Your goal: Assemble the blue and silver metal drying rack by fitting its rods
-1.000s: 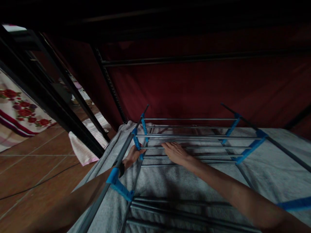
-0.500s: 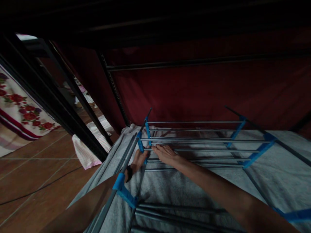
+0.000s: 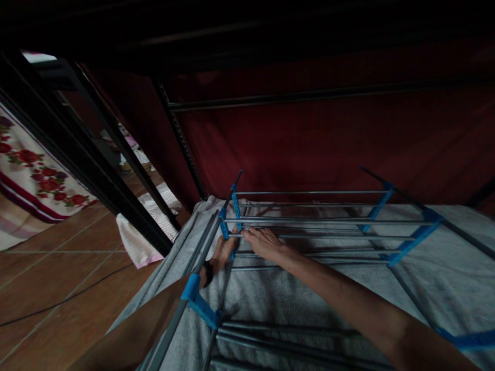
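A rack frame of grey metal tubes (image 3: 332,222) with blue plastic connectors (image 3: 415,241) lies across a grey blanket. At its left end, my left hand (image 3: 223,251), with a dark band on the wrist, is closed round a blue connector (image 3: 225,226) where a tube ends. My right hand (image 3: 263,241) grips that same grey tube just to the right, fingers bent over it. Another blue connector (image 3: 201,304) joins the side tubes near my left forearm. Several loose grey tubes (image 3: 286,342) rest on the blanket below.
Black metal posts (image 3: 88,149) rise at the left, beside a tiled floor (image 3: 73,278) with a cable. A dark red cloth (image 3: 309,139) hangs behind. A striped cloth (image 3: 141,242) lies on the floor, near a floral cloth (image 3: 46,180).
The view has shifted very slightly. Both hands stay at the left end of the rack, almost in the same place.
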A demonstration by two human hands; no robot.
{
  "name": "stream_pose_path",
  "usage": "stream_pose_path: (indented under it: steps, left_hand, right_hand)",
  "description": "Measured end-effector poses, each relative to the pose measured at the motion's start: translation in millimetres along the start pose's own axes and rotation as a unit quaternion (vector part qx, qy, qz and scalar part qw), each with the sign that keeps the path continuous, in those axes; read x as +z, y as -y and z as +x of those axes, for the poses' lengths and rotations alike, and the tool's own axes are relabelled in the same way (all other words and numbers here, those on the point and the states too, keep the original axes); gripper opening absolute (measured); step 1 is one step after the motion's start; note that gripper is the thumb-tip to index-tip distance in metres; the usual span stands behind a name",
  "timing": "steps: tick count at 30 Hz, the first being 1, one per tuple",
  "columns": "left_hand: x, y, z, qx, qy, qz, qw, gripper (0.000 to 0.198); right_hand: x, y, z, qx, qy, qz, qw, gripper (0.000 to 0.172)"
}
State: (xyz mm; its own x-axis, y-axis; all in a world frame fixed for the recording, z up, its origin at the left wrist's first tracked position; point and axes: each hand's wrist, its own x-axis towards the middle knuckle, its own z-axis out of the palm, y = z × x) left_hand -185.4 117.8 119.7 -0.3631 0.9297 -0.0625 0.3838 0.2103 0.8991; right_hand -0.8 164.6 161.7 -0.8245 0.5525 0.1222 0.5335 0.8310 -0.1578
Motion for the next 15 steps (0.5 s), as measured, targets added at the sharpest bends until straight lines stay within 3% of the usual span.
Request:
stream_pose_path:
  steps: [8, 15]
  left_hand:
    - [2.2, 2.9, 3.3, 0.007, -0.006, -0.040, 0.999, 0.057]
    - [5.7, -3.2, -0.8, -0.026, -0.037, -0.040, 0.998, 0.057]
  right_hand:
    - [-1.4, 0.6, 0.4, 0.008, -0.005, 0.010, 1.000, 0.039]
    - [-2.2, -0.9, 2.7, 0.019, 0.001, 0.035, 0.999, 0.038]
